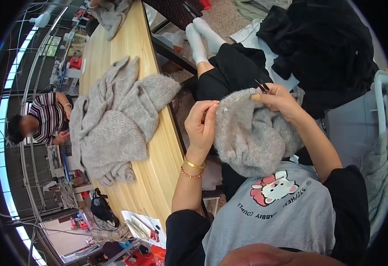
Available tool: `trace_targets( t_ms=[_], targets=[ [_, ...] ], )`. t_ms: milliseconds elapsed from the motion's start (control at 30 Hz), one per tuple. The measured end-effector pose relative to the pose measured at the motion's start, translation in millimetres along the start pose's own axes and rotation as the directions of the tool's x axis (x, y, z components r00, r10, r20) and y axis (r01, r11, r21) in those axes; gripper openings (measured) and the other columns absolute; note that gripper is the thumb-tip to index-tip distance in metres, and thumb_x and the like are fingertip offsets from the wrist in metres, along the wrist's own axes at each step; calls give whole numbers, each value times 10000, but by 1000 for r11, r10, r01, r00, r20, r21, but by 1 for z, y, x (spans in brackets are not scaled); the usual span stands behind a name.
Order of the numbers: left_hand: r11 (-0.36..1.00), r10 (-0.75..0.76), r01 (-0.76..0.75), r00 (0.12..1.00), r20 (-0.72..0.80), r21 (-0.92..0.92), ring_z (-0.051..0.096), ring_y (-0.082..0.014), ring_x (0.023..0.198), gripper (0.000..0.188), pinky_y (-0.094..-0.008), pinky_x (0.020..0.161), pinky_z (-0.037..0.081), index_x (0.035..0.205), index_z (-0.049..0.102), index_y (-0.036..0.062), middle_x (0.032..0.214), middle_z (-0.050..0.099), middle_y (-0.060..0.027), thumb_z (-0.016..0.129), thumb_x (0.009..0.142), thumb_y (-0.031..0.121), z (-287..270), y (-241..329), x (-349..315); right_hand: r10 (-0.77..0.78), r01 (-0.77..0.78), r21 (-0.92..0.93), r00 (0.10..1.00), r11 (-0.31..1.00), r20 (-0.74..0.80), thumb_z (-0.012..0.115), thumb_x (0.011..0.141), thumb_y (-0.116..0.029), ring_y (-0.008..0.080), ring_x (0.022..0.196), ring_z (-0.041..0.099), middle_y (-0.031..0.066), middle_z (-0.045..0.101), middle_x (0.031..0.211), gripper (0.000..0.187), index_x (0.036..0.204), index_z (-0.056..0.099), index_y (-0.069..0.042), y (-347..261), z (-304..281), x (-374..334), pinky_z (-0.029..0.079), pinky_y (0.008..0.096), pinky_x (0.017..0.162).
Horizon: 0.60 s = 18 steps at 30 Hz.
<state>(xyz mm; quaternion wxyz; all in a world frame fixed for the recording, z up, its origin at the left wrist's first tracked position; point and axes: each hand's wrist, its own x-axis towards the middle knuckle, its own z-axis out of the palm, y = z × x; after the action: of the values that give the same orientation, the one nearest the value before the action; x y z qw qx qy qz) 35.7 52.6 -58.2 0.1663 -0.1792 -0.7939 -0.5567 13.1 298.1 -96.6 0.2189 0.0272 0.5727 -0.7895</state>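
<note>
A fuzzy grey-beige knit garment [251, 137] lies bunched in my lap, its upper edge drawn up between both hands. My left hand [202, 126] pinches that edge at its left end, thumb against the fingers. Close beside those fingertips sits a sparkly button [225, 110]. On the other end, my right hand [277, 99] closes on the edge near a second shiny button [252, 91]. Two thin dark points of a small tool [262, 85], which looks like thread snips, stick out from the right fingers; the rest of it is hidden in the hand.
Left of me runs a wooden table [169, 155] with a heap of similar grey knitwear [114, 119]. Black clothes [327, 40] are piled at the far right, above a pale plastic bin [382, 102]. A person in a striped shirt [47, 113] is across the table.
</note>
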Motion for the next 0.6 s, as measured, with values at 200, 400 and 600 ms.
trace_targets(
  t_ms=[200,400,600],
  targets=[
    [868,394,-414,910,129,275,695,-270,781,160,-302,672,557,977,605,5,897,690,-140,658,840,-58,-4,1,5,21,-23,44,999,999,45,734,825,-175,-13,467,333,-95,456,596,171,777,575,-135,0,-4,-5,215,180,423],
    [861,424,-443,897,127,250,685,-260,717,160,-299,616,538,962,611,17,844,688,-135,657,830,-60,5,5,2,65,-63,-62,997,996,40,779,811,-216,0,475,335,-82,463,610,210,773,590,-133,2,-5,-7,194,194,422],
    [963,182,-169,982,-48,212,545,-16,621,86,-170,568,439,1007,647,-8,784,654,-14,645,924,16,2,9,-5,-234,239,-262,971,935,50,716,849,-194,8,630,412,-87,508,728,162,944,656,-77,14,5,6,308,194,544]
  ],
)
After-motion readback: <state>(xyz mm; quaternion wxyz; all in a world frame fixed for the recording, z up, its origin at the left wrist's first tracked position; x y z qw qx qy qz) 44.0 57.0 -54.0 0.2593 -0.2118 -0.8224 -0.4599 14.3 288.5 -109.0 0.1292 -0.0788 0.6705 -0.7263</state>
